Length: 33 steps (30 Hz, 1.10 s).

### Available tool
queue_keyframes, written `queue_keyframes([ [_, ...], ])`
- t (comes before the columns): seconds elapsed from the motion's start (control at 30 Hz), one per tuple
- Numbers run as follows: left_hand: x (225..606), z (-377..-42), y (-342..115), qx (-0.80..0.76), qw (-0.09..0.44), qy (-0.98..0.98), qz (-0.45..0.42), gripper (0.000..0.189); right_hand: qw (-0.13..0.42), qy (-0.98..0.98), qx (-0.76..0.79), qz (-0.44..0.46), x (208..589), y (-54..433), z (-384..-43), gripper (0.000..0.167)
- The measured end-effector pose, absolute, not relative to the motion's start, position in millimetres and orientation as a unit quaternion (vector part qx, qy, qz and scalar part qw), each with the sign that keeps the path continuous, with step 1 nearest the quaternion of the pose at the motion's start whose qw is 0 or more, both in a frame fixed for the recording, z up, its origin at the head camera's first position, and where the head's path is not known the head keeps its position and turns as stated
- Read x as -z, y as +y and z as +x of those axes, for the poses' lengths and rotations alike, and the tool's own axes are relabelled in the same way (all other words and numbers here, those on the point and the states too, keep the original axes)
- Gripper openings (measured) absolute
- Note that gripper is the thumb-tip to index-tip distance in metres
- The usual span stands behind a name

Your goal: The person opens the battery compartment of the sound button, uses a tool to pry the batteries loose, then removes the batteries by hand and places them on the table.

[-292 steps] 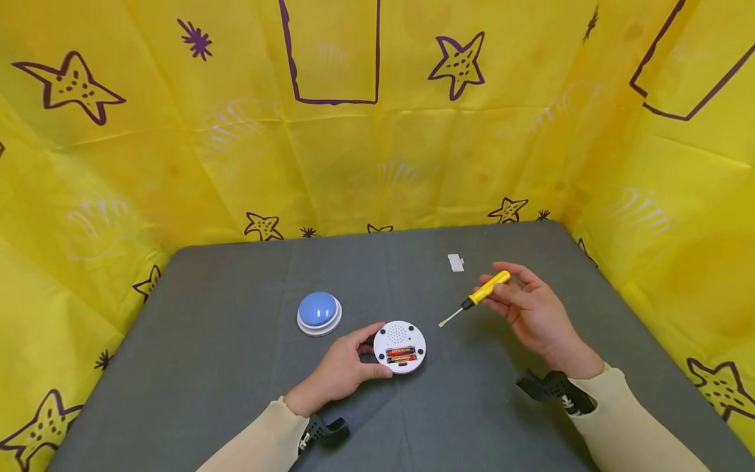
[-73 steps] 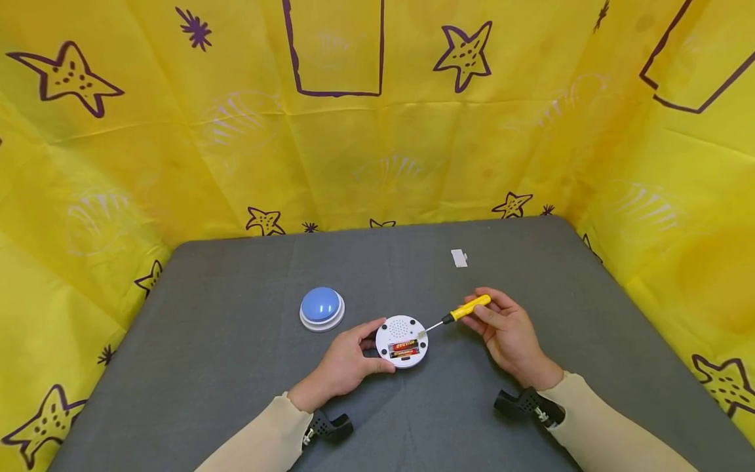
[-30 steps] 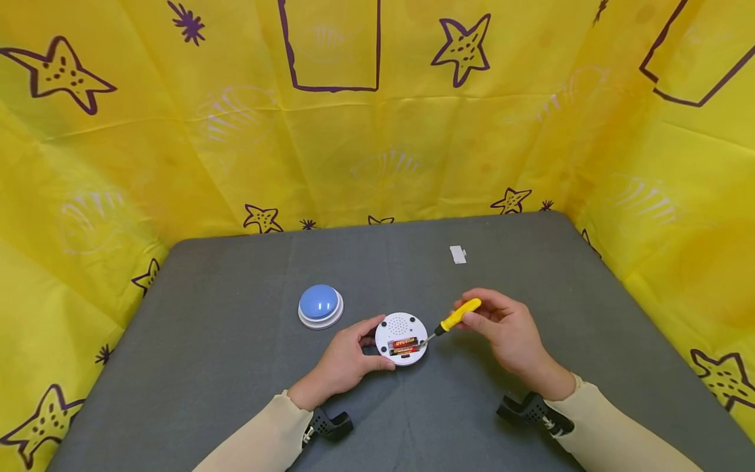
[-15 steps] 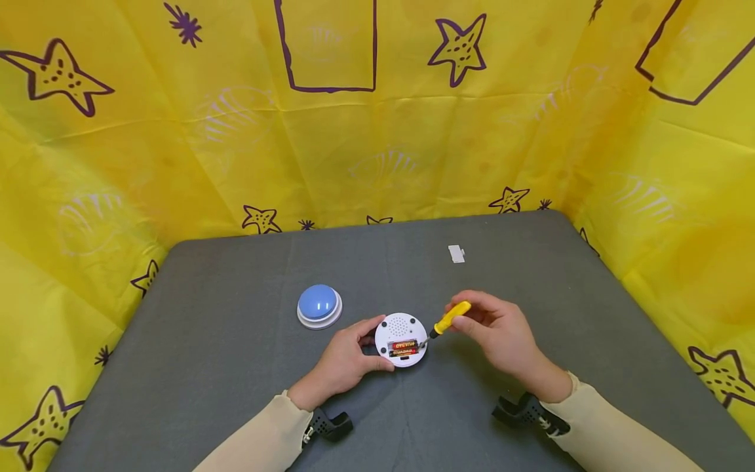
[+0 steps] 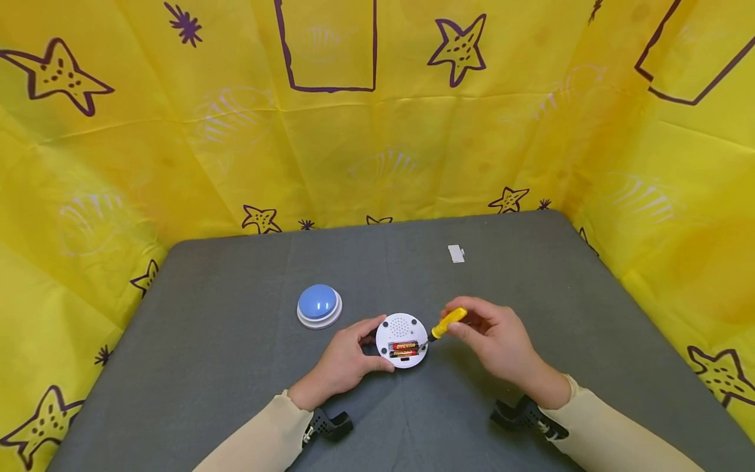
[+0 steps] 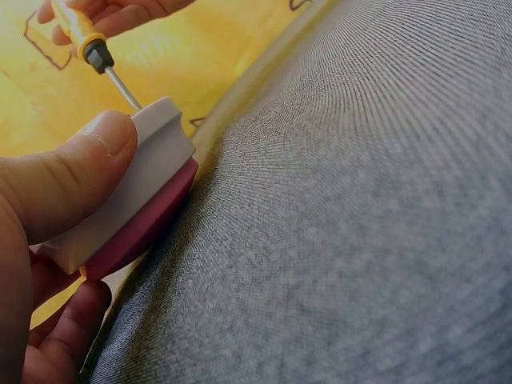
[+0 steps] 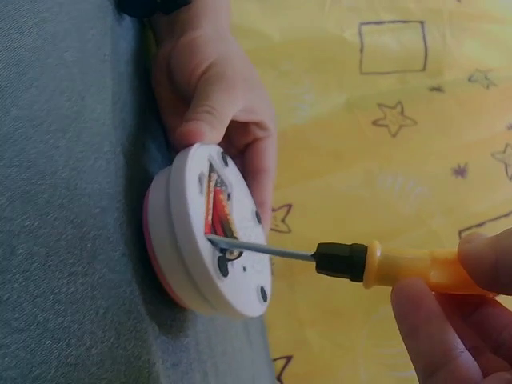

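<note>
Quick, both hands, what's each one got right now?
Left hand: closed, holding the white round unit by its edge.
Right hand: closed, pinching the screwdriver by its yellow handle.

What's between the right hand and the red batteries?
The yellow-handled screwdriver: its black collar and metal shaft lie along that stretch, shown in the right wrist view.

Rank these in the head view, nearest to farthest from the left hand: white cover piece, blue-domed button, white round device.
1. White round device: in the left hand, at its right.
2. Blue-domed button: apart from the hand, ahead and slightly left.
3. White cover piece: much farther ahead, to the right.
</note>
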State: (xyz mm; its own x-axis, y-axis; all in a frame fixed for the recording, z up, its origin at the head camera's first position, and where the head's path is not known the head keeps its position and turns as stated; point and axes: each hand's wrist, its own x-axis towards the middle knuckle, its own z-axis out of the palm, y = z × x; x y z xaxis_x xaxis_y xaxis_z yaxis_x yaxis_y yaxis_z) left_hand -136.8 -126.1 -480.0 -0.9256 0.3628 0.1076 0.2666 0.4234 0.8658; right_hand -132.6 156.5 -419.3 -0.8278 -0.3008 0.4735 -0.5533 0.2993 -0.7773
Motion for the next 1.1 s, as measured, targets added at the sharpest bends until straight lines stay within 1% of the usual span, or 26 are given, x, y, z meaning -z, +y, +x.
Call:
queue_keyframes([
  [0.13, 480.2, -136.7, -126.8, -0.5, 0.048, 0.843, 0.192, 0.086, 0.128, -0.798, -0.522, 0.272, 421.9, 157.6, -130.6, 0.034],
  [0.3, 481.0, -137.6, -127.5, -0.493, 0.047, 0.846, 0.196, 0.087, 0.124, -0.79, -0.539, 0.266, 424.6, 160.7, -131.1, 0.032],
  [0.37, 481.9, -138.1, -127.8, -0.491, 0.048, 0.848, 0.193, 0.087, 0.112, -0.767, -0.575, 0.26, 427.6, 162.8, -133.3, 0.03],
  [0.47, 482.5, -138.4, -128.6, -0.493, 0.052, 0.848, 0.187, 0.087, 0.08, -0.72, -0.646, 0.241, 432.0, 166.2, -136.0, 0.027],
  [0.6, 484.3, -138.7, -129.0, -0.498, 0.05, 0.846, 0.186, 0.087, 0.051, -0.659, -0.712, 0.238, 439.9, 171.4, -138.0, 0.022],
  [0.8, 485.2, -139.4, -130.3, -0.499, 0.046, 0.845, 0.186, 0.087, 0.021, -0.599, -0.767, 0.229, 456.4, 178.2, -142.5, 0.02],
  [0.93, 484.1, -138.6, -130.3, -0.501, 0.054, 0.846, 0.176, 0.087, 0.01, -0.567, -0.797, 0.206, 466.2, 179.8, -143.1, 0.02],
  [1.1, 482.7, -138.3, -129.0, -0.505, 0.066, 0.843, 0.174, 0.087, -0.016, -0.559, -0.803, 0.207, 474.2, 175.2, -140.3, 0.018],
])
